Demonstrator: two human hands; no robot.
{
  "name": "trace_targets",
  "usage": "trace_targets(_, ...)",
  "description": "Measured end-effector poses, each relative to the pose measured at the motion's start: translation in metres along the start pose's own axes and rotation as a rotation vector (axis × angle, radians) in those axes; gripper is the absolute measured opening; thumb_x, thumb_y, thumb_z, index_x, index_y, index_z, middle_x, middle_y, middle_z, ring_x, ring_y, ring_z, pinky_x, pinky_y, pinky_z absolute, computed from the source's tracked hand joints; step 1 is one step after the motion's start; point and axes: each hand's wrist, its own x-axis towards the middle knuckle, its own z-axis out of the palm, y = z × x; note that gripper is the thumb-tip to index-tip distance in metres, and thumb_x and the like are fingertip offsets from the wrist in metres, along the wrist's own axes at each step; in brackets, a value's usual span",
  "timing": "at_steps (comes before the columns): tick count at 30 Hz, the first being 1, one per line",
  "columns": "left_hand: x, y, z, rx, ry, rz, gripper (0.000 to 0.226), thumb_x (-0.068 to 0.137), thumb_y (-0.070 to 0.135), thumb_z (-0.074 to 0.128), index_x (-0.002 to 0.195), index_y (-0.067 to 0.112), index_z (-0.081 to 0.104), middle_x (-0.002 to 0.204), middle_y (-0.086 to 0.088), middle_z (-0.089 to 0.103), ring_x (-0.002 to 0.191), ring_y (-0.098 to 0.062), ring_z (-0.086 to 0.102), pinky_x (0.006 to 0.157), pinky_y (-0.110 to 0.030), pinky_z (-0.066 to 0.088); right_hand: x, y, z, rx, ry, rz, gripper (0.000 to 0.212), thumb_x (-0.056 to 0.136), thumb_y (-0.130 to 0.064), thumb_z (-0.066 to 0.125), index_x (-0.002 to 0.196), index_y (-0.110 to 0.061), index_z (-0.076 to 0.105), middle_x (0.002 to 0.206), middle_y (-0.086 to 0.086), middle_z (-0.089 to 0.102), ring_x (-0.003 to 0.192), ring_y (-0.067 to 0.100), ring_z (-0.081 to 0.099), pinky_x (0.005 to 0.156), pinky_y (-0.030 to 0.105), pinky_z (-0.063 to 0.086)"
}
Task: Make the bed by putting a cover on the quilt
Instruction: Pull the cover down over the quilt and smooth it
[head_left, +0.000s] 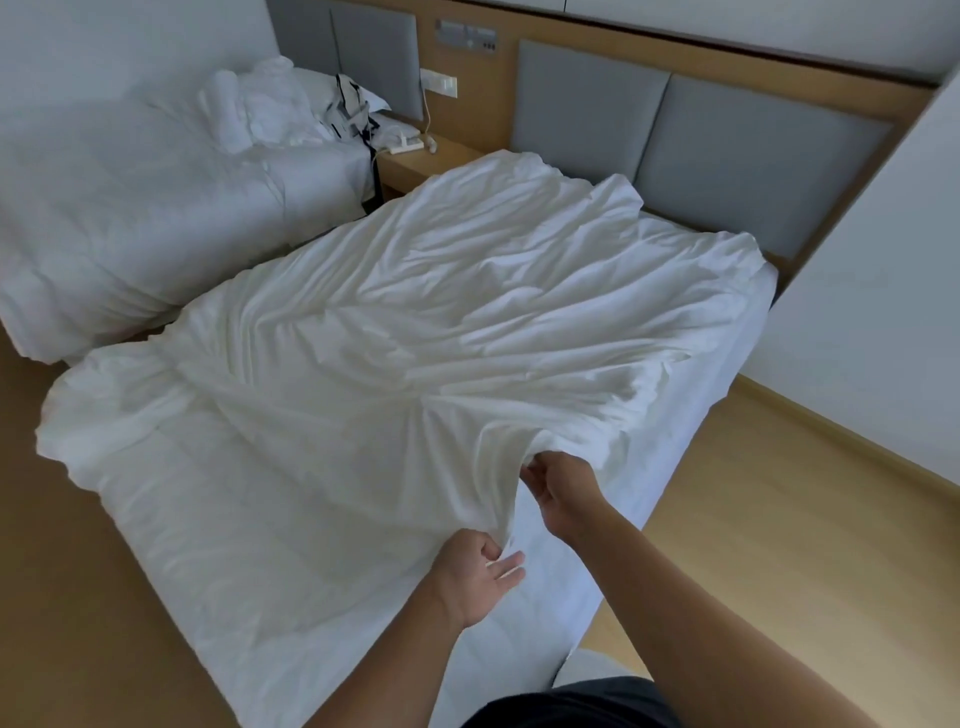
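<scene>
Over the bed (691, 415), left hand (480, 574) and right hand (563, 488) pinch cover (415, 312).

Second bed (130, 208) at left, carrying crumpled linen (254, 109) and a bag (350, 111). Nightstand (431, 162) beside it holds a telephone (405, 143). Grey headboard panels (675, 145); wood floor (779, 545).
</scene>
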Motion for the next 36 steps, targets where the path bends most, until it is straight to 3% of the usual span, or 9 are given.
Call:
trace_targets(5, 0.031, 0.018, 0.014, -0.278, -0.221, 0.074, 0.024, 0.092, -0.003, 0.033, 0.095, 0.006, 0.055, 0.137, -0.011, 0.043, 0.136, -0.046, 0.039, 0.108, -0.062, 0.04, 0.006, -0.024, 0.013, 0.015, 0.056, -0.015, 0.023, 0.083, 0.02, 0.046, 0.081, 0.007, 0.065, 0.067, 0.012, 0.063, 0.066, 0.022, 0.065, 0.06, 0.024, 0.059)
trace_targets(9, 0.019, 0.078, 0.019, 0.398, -0.144, 0.3, 0.016, 0.066, 0.007, 0.076, 0.079, 0.016, 0.074, 0.101, 0.004, 0.07, 0.122, -0.024, 0.054, 0.109, -0.053, 0.043, 0.031, -0.066, 0.025, 0.013, 0.088, -0.045, 0.021, 0.085, 0.018, 0.047, 0.085, 0.007, 0.064, 0.081, 0.014, 0.066, 0.068, 0.023, 0.067, 0.056, 0.024, 0.059)
trace_targets(12, 0.025, 0.146, 0.023, 0.522, -0.1, 0.477, 0.042, 0.077, 0.003, 0.075, 0.115, 0.019, 0.066, 0.13, 0.002, 0.063, 0.132, -0.025, 0.051, 0.108, -0.036, 0.042, 0.055, -0.089, 0.036, -0.013, 0.079, 0.002, 0.016, 0.087, 0.015, 0.05, 0.09, 0.005, 0.062, 0.086, 0.014, 0.062, 0.064, 0.024, 0.066, 0.054, 0.025, 0.059)
trace_targets(17, 0.048, 0.197, 0.058, 0.288, 0.025, 0.583, 0.036, 0.077, 0.049, 0.065, 0.107, 0.03, 0.063, 0.134, -0.01, 0.054, 0.124, -0.02, 0.054, 0.113, -0.04, 0.036, 0.096, -0.114, 0.059, -0.021, 0.023, 0.105, 0.019, 0.089, 0.012, 0.053, 0.101, 0.004, 0.064, 0.091, 0.016, 0.063, 0.073, 0.025, 0.064, 0.048, 0.023, 0.056)
trace_targets(20, 0.072, 0.182, 0.067, 0.527, 0.038, 0.603, 0.054, 0.056, 0.047, 0.07, 0.104, 0.021, 0.069, 0.116, -0.003, 0.066, 0.114, -0.014, 0.058, 0.103, -0.032, 0.038, 0.12, -0.129, 0.066, 0.032, -0.005, 0.144, 0.018, 0.088, 0.017, 0.05, 0.085, 0.004, 0.062, 0.082, 0.013, 0.059, 0.069, 0.023, 0.062, 0.048, 0.023, 0.056)
trace_targets(25, 0.128, 0.152, 0.089, 0.922, 0.012, 0.594, 0.035, 0.084, 0.029, 0.072, 0.119, 0.025, 0.069, 0.108, 0.012, 0.072, 0.106, -0.008, 0.066, 0.093, -0.026, 0.05, 0.149, -0.134, 0.074, -0.012, -0.063, 0.232, 0.018, 0.089, 0.013, 0.055, 0.102, 0.008, 0.067, 0.095, 0.015, 0.062, 0.081, 0.025, 0.068, 0.052, 0.022, 0.057)
trace_targets(28, 0.148, 0.137, 0.107, 1.04, 0.211, 0.682, 0.022, 0.09, 0.038, 0.067, 0.09, 0.017, 0.061, 0.075, 0.011, 0.059, 0.076, -0.012, 0.059, 0.066, -0.022, 0.042, 0.155, -0.138, 0.076, -0.018, -0.072, 0.243, 0.013, 0.09, 0.013, 0.055, 0.094, 0.006, 0.066, 0.088, 0.015, 0.062, 0.074, 0.024, 0.068, 0.056, 0.023, 0.059)
trace_targets(32, 0.16, 0.105, 0.091, 1.265, 0.361, 0.508, 0.051, 0.103, 0.049, 0.045, 0.137, 0.012, 0.053, 0.13, -0.003, 0.061, 0.124, -0.028, 0.056, 0.096, -0.031, 0.042, 0.164, -0.148, 0.066, -0.053, -0.075, 0.223, 0.013, 0.09, 0.011, 0.052, 0.091, 0.004, 0.063, 0.082, 0.015, 0.061, 0.068, 0.022, 0.062, 0.056, 0.023, 0.058)
trace_targets(36, 0.153, 0.081, 0.075, 1.345, 0.506, 0.725, 0.04, 0.107, 0.038, 0.038, 0.076, 0.013, 0.045, 0.068, 0.0, 0.051, 0.074, -0.026, 0.055, 0.068, -0.033, 0.036, 0.166, -0.151, 0.045, -0.101, -0.043, 0.187, 0.012, 0.091, 0.006, 0.055, 0.1, 0.003, 0.063, 0.087, 0.015, 0.063, 0.075, 0.022, 0.063, 0.053, 0.024, 0.055)
